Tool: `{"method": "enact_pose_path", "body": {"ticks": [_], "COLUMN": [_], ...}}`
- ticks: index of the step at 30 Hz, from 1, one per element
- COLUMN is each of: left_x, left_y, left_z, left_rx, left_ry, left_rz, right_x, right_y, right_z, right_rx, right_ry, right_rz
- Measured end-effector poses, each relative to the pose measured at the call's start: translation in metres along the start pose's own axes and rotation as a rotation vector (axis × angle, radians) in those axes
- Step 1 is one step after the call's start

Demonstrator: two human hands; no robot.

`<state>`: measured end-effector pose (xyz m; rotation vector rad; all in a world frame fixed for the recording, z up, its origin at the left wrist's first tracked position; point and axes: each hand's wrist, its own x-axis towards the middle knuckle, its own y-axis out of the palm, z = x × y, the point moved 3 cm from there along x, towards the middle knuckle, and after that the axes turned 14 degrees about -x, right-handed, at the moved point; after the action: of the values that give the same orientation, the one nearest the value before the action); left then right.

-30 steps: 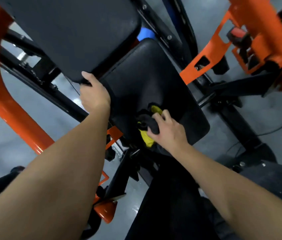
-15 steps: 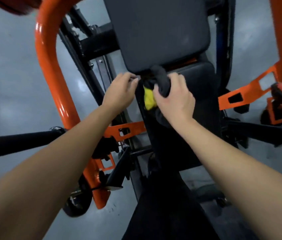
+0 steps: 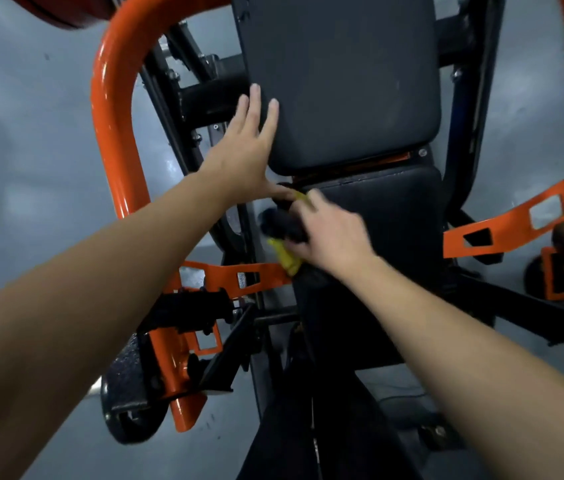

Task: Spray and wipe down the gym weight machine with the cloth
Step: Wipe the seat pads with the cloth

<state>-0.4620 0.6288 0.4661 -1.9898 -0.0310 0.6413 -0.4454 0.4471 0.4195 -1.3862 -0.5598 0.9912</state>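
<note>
- At the near left corner of the seat pad (image 3: 394, 220), just below the gap under the back pad (image 3: 342, 81), the right hand (image 3: 332, 233) clenches a bunched cloth (image 3: 280, 225), dark with yellow showing above and below the fingers.
- The cloth sits left of the right palm, past the knuckles and over the pad's left edge. Its long axis runs roughly along that edge.
- The left hand (image 3: 246, 150) lies flat, fingers straight and spread, against the back pad's lower left edge and grasps nothing. Its thumb reaches down towards the top of the cloth; whether they touch cannot be told.
- Most of the seat pad lies to the right of the cloth, and the back pad lies directly above it.
- My judgement: the next wipe goes right across the seat or up onto the back pad, with the right hand leading and the left bracing.
- No spray bottle is in view.
- An orange frame tube (image 3: 107, 116) curves past, left of the left hand.
</note>
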Motion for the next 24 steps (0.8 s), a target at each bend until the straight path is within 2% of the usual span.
{"method": "enact_pose_path", "body": {"ticks": [4,7,8,9,12,17,21,24], "left_x": [0.008,0.009,0.008,0.007,0.009,0.009,0.013,0.013], "left_y": [-0.002,-0.005,-0.004,-0.002,0.008,0.018,0.022,0.023], "left_z": [-0.019,-0.026,-0.027,-0.027,-0.031,-0.028,-0.019,-0.019], "left_rx": [0.048,0.081,0.110,0.154,0.238,0.215,0.222,0.239], "left_ry": [-0.090,-0.133,-0.131,-0.120,-0.102,-0.120,-0.138,-0.135], "left_rz": [-0.077,-0.029,-0.031,-0.051,-0.120,-0.205,-0.168,-0.170], "right_x": [0.000,-0.002,-0.004,-0.004,-0.004,-0.003,-0.013,-0.021], "right_y": [-0.017,-0.008,-0.005,-0.001,0.010,0.020,0.030,0.041], "right_z": [-0.060,-0.033,-0.022,-0.012,-0.001,-0.004,-0.003,0.000], "right_rx": [0.108,0.157,0.136,0.090,-0.038,-0.030,-0.033,-0.032], "right_ry": [0.382,0.573,0.580,0.512,0.145,-0.242,-0.461,-0.453], "right_rz": [-0.247,-0.238,-0.216,-0.212,-0.252,-0.259,-0.239,-0.212]}}
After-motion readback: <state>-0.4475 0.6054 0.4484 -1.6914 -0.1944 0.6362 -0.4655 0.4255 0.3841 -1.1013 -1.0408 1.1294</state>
